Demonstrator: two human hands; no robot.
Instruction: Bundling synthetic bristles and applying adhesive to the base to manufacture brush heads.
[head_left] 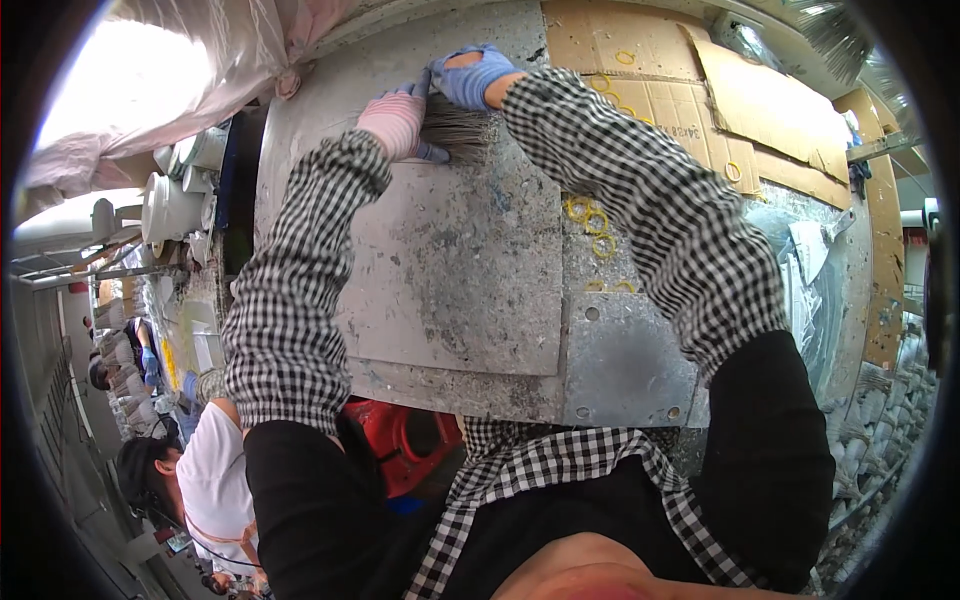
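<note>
On the grey, stained work board [450, 270] lies a flat bundle of thin grey wires [460, 137], its loose ends fanning to the right. My left hand [393, 120], in a pink-and-white striped glove with blue-grey fingertips, grips the bundle's left end, one finger along the far side and another along the near side. My right hand [472, 78], in a blue glove, is just beyond the wires with its fingers curled in, close against the left fingertip. Whatever those curled fingers hold is hidden.
Several yellow rings [590, 218] lie right of the board and on flattened cardboard [640, 105]. A metal plate [630, 355] covers the near right corner. Pink plastic sheeting [240, 70] hangs at far left. A red stool [405, 440] stands below the edge; a co-worker [205, 480] is at left.
</note>
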